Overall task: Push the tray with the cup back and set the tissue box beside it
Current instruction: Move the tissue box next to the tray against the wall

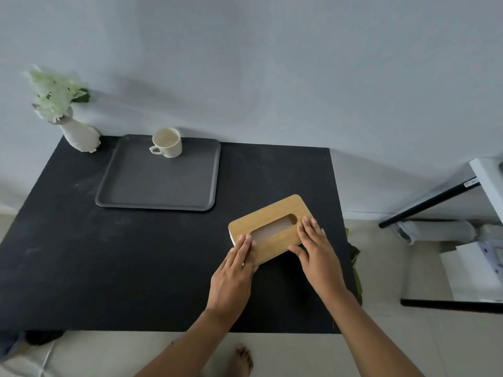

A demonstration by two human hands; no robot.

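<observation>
A dark grey square tray [141,183] lies at the back of the black table, against the wall. A cream cup [167,142] stands upright at the tray's far edge, its handle turned to the left. The tissue box [275,213], white with a wooden lid and an oval slot, sits at an angle on the table, to the right of the tray and nearer to me. My left hand [235,273] grips its near-left end. My right hand [318,248] grips its right end, fingers flat on the lid and thumb on the near side.
A white vase with pale flowers [79,131] stands at the table's back left corner, beside the tray. The black table [81,268] ends close to the right of the box. A white and black stand [462,213] is on the floor at right. A bare foot [243,360] shows below.
</observation>
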